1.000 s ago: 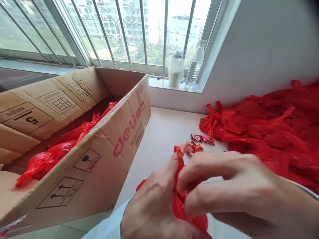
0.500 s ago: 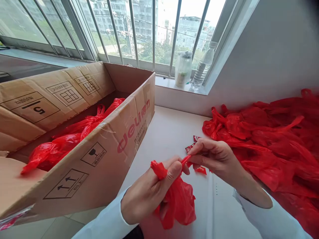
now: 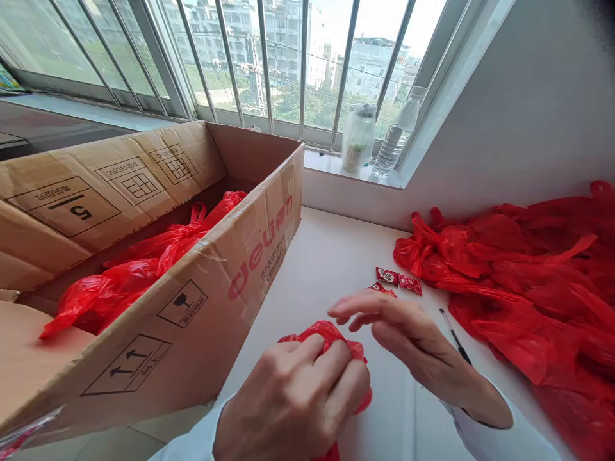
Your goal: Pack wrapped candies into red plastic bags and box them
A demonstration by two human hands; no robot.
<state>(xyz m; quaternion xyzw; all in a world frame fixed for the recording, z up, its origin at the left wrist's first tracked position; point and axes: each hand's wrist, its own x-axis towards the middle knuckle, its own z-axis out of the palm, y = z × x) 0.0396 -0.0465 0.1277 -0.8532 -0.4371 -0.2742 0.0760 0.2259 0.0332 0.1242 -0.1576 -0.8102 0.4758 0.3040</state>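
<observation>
My left hand (image 3: 293, 400) is closed round a small red plastic bag (image 3: 331, 336), which bulges out above and to the right of my fingers. My right hand (image 3: 408, 333) hovers just right of the bag with its fingers stretched out and nothing in them. Beyond my right hand a few small red candy packets (image 3: 398, 280) lie on the white table (image 3: 327, 262). A thin black pen (image 3: 454, 336) lies by my right wrist.
A large open cardboard box (image 3: 211, 282) on the left holds several tied red bags (image 3: 139, 269). A heap of red plastic bags (image 3: 533, 269) covers the right side of the table. A plastic jar (image 3: 358, 137) and a water bottle (image 3: 396, 134) stand on the windowsill.
My right hand has let go of the bag's handle and opened. My left hand has gathered the bag into its closed grip.
</observation>
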